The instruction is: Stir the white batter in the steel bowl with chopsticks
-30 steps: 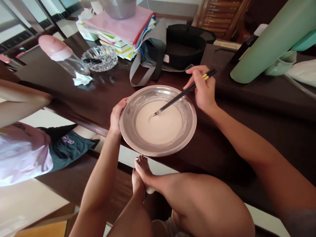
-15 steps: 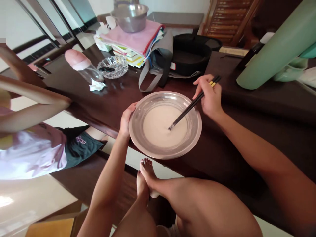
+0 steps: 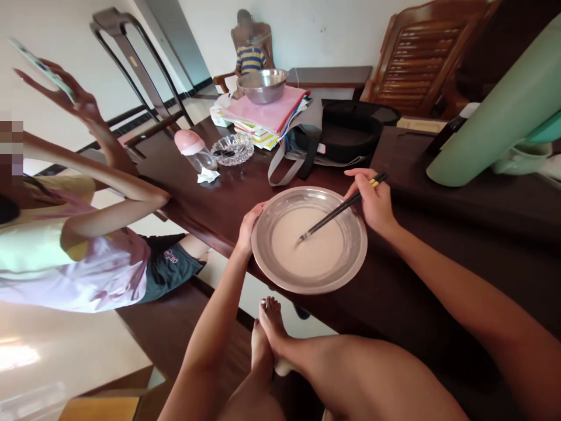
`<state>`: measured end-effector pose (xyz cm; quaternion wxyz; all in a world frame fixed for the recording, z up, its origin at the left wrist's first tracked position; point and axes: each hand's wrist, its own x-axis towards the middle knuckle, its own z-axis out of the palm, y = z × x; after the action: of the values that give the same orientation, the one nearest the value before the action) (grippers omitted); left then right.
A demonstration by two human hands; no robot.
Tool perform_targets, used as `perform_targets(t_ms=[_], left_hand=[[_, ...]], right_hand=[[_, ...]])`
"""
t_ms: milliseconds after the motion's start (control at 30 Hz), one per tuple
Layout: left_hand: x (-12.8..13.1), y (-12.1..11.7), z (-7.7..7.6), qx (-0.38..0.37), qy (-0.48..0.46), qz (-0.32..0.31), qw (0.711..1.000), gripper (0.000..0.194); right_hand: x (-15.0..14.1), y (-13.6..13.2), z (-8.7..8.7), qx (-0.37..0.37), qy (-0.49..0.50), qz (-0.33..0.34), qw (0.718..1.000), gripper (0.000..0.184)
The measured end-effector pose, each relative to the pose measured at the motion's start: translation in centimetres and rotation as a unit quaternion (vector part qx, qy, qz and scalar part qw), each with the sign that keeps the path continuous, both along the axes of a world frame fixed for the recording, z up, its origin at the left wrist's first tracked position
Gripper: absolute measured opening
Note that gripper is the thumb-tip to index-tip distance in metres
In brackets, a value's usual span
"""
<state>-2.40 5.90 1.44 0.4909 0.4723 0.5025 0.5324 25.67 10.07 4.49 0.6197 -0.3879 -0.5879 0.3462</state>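
A wide metal basin (image 3: 350, 266) rests at the near edge of the dark wooden table. Pale, creamy batter (image 3: 315, 254) covers its bottom. At the basin's left rim, my left hand (image 3: 251, 229) grips the side, its thumb side on the rim. My right hand (image 3: 373, 202), above the right rim, is closed round a pair of black chopsticks (image 3: 335, 211) with yellow bands near the top. They slant down to the left, and their tips dip into the batter near its middle.
Behind the basin are a grey cloth bag (image 3: 302, 137), a pile of books (image 3: 258, 135) bearing a smaller metal bowl (image 3: 263, 90), a glass ashtray (image 3: 234, 151) and a pink-capped bottle (image 3: 193, 149). A green cylinder (image 3: 491, 117) stands at right. Someone at left holds a phone (image 3: 44, 69); another person (image 3: 250, 58) sits far back.
The view has tilted up, so the basin sits lower and further right in it. The chopstick tips have shifted slightly left within the batter. Both hands keep their holds.
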Motion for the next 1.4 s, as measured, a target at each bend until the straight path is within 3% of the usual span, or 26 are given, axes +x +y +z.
perform_targets(t_ms=[100, 233, 400, 567, 733, 900, 1033, 1200, 1400], left_hand=[[-0.08, 0.03, -0.04, 0.004, 0.013, 0.002, 1.000, 0.039], [-0.07, -0.05, 0.02, 0.000, 0.018, 0.001, 1.000, 0.040], [0.02, -0.15, 0.21, -0.002, 0.019, 0.000, 1.000, 0.042], [0.06, -0.13, 0.33, -0.002, 0.015, 0.001, 1.000, 0.041], [0.02, -0.13, 0.25, 0.001, 0.018, 0.000, 1.000, 0.041], [-0.10, -0.06, 0.07, 0.004, 0.027, 0.002, 1.000, 0.043], [-0.12, 0.06, 0.03, 0.003, 0.027, 0.001, 1.000, 0.043], [0.01, 0.02, 0.07, 0.003, 0.013, -0.002, 1.000, 0.041], [-0.04, 0.02, -0.13, 0.004, -0.002, -0.003, 1.000, 0.039]], right_hand=[[0.14, 0.10, -0.02, 0.007, 0.041, -0.030, 0.999, 0.027], [0.10, 0.05, -0.03, -0.016, 0.003, 0.016, 1.000, 0.027], [0.33, 0.31, -0.11, 0.012, 0.046, -0.040, 0.998, 0.025], [-0.11, -0.29, -0.01, -0.020, -0.009, 0.014, 1.000, 0.028], [0.13, 0.06, -0.15, 0.007, 0.038, -0.057, 0.998, 0.026], [-0.09, -0.18, -0.12, -0.015, 0.001, -0.001, 1.000, 0.025], [-0.06, -0.16, -0.10, 0.009, 0.036, -0.049, 0.998, 0.023], [-0.25, -0.21, -0.18, -0.015, 0.014, -0.005, 1.000, 0.025], [-0.06, 0.03, -0.35, 0.001, 0.045, -0.040, 0.998, 0.026]])
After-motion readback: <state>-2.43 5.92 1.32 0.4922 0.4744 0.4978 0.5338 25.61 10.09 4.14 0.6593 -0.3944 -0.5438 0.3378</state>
